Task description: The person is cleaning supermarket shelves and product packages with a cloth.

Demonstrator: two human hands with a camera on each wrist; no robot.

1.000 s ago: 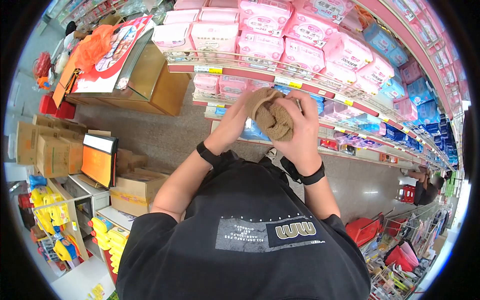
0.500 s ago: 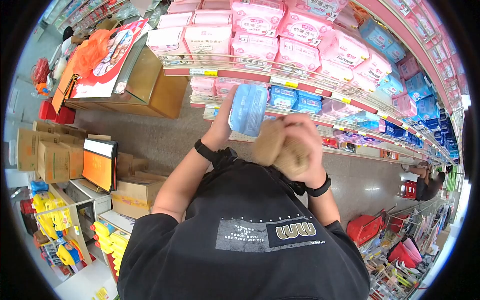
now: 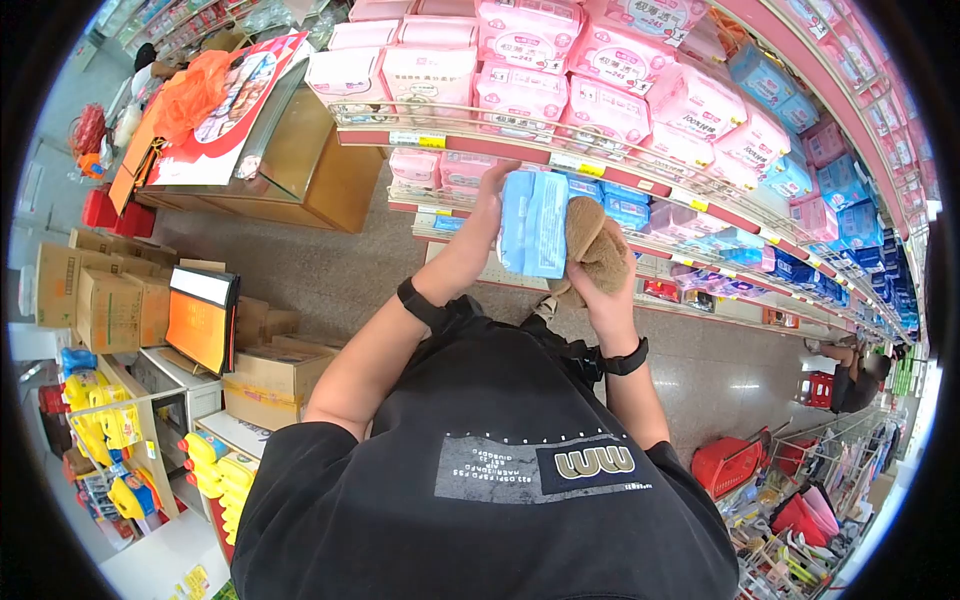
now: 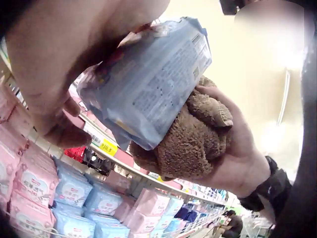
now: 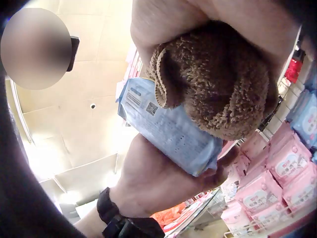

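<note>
Far shelf (image 3: 470,138) ahead of me: pink packs (image 3: 520,85) on the top row, blue packs (image 3: 625,207) on the row below. Far left: wooden counter (image 3: 305,170), orange bag (image 3: 190,95) on top. Left: stacked cardboard boxes (image 3: 100,300), yellow toys (image 3: 95,425) nearer. Near right: red basket (image 3: 725,462) on the floor.

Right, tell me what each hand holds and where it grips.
Left hand grips the blue pack along one long side, palm behind it. Right hand holds the bunched brown cloth from below, pressed against the pack's face.
</note>
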